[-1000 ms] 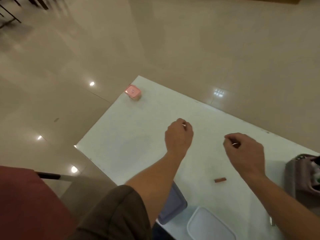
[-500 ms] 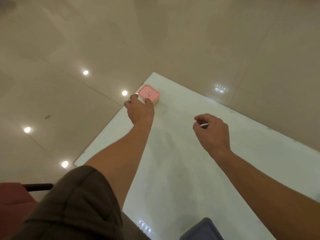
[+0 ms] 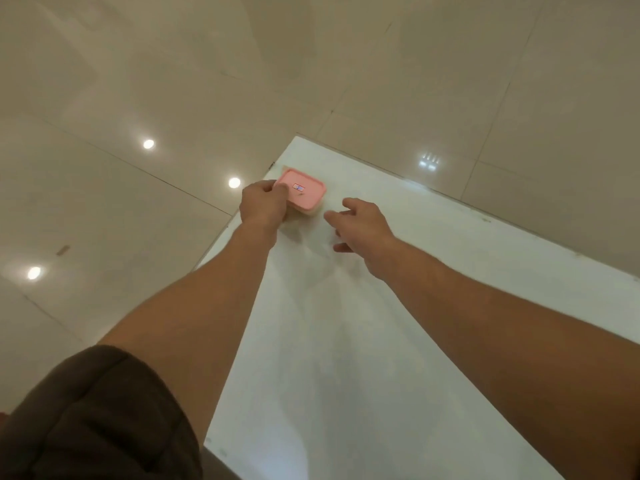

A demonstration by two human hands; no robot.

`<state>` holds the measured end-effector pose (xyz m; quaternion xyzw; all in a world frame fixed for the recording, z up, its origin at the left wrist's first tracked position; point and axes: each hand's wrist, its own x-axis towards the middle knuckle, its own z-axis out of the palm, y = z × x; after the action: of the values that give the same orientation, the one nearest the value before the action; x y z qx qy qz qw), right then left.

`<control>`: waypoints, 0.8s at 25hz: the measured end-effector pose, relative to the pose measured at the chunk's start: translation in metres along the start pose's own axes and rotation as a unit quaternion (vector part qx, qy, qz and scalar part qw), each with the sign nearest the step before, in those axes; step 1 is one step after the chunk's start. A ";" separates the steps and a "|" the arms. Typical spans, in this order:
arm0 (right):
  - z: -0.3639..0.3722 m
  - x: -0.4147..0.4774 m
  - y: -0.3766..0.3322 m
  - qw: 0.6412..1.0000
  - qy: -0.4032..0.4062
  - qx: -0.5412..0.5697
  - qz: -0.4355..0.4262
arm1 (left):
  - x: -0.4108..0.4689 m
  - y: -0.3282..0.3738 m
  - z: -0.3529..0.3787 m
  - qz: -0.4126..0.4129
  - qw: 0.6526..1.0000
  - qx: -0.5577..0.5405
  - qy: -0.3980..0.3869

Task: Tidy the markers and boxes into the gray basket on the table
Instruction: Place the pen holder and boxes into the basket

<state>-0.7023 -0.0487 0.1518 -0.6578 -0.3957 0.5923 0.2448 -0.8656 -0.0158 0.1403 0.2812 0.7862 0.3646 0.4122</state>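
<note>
A small box with a pink lid [image 3: 306,191] sits near the far left corner of the white table [image 3: 398,341]. My left hand [image 3: 263,206] grips the box's near left side, fingers curled over the lid's edge. My right hand [image 3: 360,225] hovers just right of the box with its fingers spread, not touching it. Whether it still holds something thin I cannot see. The gray basket and the markers are out of view.
The table's left edge [image 3: 235,233] and far edge run close to the box, with glossy beige floor tiles [image 3: 138,98] beyond. My dark sleeve [image 3: 97,420] fills the lower left.
My left hand has closed on the pink-lidded box and tilted it. My right hand has opened its fingers and moved forward toward the box. The camera has leaned in.
</note>
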 end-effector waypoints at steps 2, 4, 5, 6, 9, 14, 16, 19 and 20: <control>0.007 0.002 -0.003 0.998 -0.004 0.067 0.011 | -0.020 0.002 0.007 0.012 0.999 -0.019 -0.036; 0.001 -0.007 -0.001 0.993 0.025 0.113 0.007 | -0.045 -0.002 0.014 0.025 0.999 -0.019 -0.041; -0.007 -0.013 0.004 0.993 0.043 0.110 -0.003 | -0.060 -0.004 0.017 0.028 0.999 -0.017 -0.040; -0.021 -0.023 0.011 0.994 0.062 0.090 -0.018 | -0.077 -0.006 0.023 0.029 0.999 -0.019 -0.039; -0.086 -0.056 0.036 0.992 0.098 -0.042 -0.074 | -0.137 -0.007 0.050 0.043 0.997 0.001 -0.058; -0.206 -0.142 0.060 0.964 0.142 -0.207 -0.085 | -0.242 0.002 0.118 0.109 0.985 0.057 -0.121; -0.258 -0.194 0.078 0.959 0.177 -0.202 -0.090 | -0.301 0.010 0.150 0.135 0.976 0.080 -0.150; -0.332 -0.277 0.116 0.948 0.243 -0.190 -0.080 | -0.404 0.022 0.188 0.174 0.960 0.077 -0.208; -0.355 -0.305 0.130 0.942 0.265 -0.189 -0.077 | -0.438 0.021 0.201 0.187 0.953 0.079 -0.226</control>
<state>-0.3226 -0.3176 0.2911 -0.7930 -0.4704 0.2899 0.2566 -0.4711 -0.2599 0.2719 0.5303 0.6320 0.2987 0.4797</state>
